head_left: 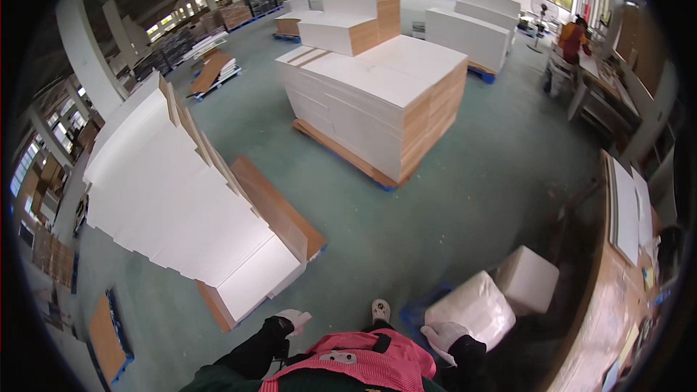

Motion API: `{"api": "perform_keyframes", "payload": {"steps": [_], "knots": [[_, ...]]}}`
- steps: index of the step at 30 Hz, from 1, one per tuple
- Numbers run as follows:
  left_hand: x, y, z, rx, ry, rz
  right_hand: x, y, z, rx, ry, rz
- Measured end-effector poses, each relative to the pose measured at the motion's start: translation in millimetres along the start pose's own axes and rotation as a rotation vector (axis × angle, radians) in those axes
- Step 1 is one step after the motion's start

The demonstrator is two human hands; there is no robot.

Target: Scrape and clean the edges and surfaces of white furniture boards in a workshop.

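Observation:
My left hand (294,319), in a white glove, hangs low on the left with its fingers stretched out and nothing in them. Closest to it is the near end of a long row of white boards (247,268) with brown edges. My right hand (446,337), also gloved in white, is at the lower right, fingers loosely apart. It overlaps the near edge of a white plastic-wrapped bundle (475,308); whether they touch I cannot tell. A second white block (528,279) stands just beyond that bundle. A pink apron (363,356) covers my front.
A large stack of white boards (348,116) stands on a pallet ahead. Along the right runs a workbench (592,327). Farther back at the right, a person (572,40) is at a table. A low brown-topped pallet (109,337) lies at the lower left.

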State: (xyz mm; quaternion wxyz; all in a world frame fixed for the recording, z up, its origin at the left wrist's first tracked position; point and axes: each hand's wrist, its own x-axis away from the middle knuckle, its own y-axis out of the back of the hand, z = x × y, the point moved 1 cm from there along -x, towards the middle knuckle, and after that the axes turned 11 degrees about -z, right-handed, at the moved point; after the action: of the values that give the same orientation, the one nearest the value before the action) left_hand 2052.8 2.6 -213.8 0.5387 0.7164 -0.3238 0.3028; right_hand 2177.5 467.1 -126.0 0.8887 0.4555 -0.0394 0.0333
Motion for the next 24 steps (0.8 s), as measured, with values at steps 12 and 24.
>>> {"api": "perform_keyframes", "payload": {"steps": [12,24], "knots": [[-149.3,70.7,42.5,0.241,0.256,-0.206,-357.3,74.6,114.8,-0.776,-0.265,0.453],[-373.5,400.2,38.3,0.027,-0.085,-0.260,-689.7,75.4,173.9,-1.986,-0.307,0.657]]}}
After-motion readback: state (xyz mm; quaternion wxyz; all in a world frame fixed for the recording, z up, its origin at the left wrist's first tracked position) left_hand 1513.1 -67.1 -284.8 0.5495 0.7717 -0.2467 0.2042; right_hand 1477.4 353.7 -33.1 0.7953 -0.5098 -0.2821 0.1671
